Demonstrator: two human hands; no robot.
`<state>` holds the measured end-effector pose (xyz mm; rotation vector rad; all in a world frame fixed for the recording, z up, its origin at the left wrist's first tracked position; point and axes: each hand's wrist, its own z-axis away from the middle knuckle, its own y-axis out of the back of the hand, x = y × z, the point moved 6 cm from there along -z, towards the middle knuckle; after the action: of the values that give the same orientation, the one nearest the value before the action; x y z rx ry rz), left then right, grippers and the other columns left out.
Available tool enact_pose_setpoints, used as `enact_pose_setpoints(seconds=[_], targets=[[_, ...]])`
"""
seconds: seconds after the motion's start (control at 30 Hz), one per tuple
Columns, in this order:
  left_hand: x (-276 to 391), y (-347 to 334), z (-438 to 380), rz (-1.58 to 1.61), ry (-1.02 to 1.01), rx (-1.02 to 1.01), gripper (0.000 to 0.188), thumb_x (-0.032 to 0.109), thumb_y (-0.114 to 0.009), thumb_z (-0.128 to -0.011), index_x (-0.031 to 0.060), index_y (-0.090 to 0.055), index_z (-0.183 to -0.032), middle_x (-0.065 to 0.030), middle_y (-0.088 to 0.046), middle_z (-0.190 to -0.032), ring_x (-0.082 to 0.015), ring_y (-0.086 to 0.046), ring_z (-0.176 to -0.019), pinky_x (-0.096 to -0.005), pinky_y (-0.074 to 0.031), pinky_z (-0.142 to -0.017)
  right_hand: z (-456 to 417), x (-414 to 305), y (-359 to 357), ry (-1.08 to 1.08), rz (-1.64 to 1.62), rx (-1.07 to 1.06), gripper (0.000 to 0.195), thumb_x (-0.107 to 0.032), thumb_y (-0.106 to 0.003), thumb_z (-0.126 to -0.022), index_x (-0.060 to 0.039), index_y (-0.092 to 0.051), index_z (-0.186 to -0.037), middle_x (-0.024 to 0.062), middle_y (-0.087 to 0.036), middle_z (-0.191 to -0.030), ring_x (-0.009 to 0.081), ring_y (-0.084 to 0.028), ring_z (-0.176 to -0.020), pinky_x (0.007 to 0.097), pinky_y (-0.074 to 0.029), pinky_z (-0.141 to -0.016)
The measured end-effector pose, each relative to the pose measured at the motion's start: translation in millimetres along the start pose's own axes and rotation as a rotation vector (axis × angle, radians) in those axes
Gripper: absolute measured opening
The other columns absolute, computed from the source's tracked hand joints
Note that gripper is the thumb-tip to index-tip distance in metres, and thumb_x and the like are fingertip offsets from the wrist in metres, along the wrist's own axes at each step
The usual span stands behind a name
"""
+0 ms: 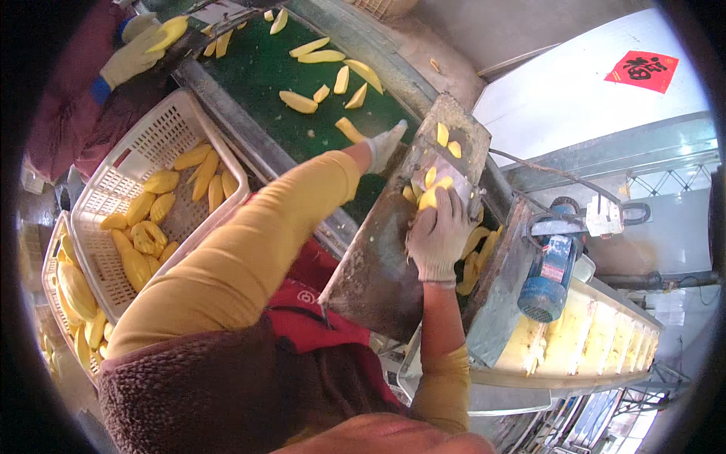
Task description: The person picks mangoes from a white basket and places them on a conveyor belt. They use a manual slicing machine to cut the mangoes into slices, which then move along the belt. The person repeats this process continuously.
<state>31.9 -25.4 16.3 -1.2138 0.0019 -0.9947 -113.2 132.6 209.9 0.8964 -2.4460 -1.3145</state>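
My left hand [387, 148], in a pale glove, reaches over a green conveyor belt [255, 96]. Its fingers point toward the belt's far side; the palm is hidden, so I cannot tell whether it holds anything. A yellow produce strip [350, 130] lies on the belt beside that wrist. On a slanted metal board [377, 267] across the belt, my gloved right hand [439, 235] grips a peeled yellow piece of produce [429, 198] against a shiny metal plate [462, 187]. Small yellow cut pieces [442, 134] lie farther up the board.
White plastic crates [133, 125] of peeled yellow produce stand at left. Beyond them, a co-worker's gloved hand [133, 57] holds a yellow piece. A blue electric motor [549, 278] with a cable is at right, near a ribbed, lit conveyor [590, 335]. More pieces [482, 249] lie below the board.
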Motion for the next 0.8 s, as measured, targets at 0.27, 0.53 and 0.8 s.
enact_pose_setpoints(seconds=[0.27, 0.53, 0.8], targets=[[-19, -18, -60, 0.458, -0.169, -0.489, 0.046, 0.035, -0.048, -0.118, 0.0036, -0.065, -0.146, -0.0189, -0.073, -0.142, -0.0321, -0.07, -0.129, -0.0516, -0.053, -0.117, -35, 44, -42, -0.211, 0.223, -0.155, 0.048, -0.035, -0.058, -0.106, -0.002, -0.063, -0.139, 0.0215, -0.072, -0.134, 0.0454, -0.067, -0.125, 0.0587, -0.051, -0.107], [45, 52, 50, 0.124, -0.46, 0.444, 0.043, 0.044, -0.058, -0.105, 0.0077, -0.07, -0.125, -0.0139, -0.076, -0.103, -0.0361, -0.071, -0.088, -0.054, -0.057, -0.079, -15, 9, -3, 0.039, 0.067, -0.185, 0.058, -0.034, -0.075, -0.098, -0.0046, -0.061, -0.146, 0.0258, -0.067, -0.142, 0.0492, -0.066, -0.124, 0.0576, -0.05, -0.109], [-40, -93, 144, -0.283, -0.638, 0.33, 0.04, 0.031, -0.053, -0.112, 0.0116, -0.064, -0.145, -0.0087, -0.076, -0.107, -0.0277, -0.071, -0.097, -0.0444, -0.058, -0.084, 75, -4, 0, -0.658, -0.787, 0.235, 0.049, -0.019, -0.062, -0.111, 0.0077, -0.057, -0.153, 0.0214, -0.067, -0.142, 0.0287, -0.063, -0.13, 0.0405, -0.051, -0.11]])
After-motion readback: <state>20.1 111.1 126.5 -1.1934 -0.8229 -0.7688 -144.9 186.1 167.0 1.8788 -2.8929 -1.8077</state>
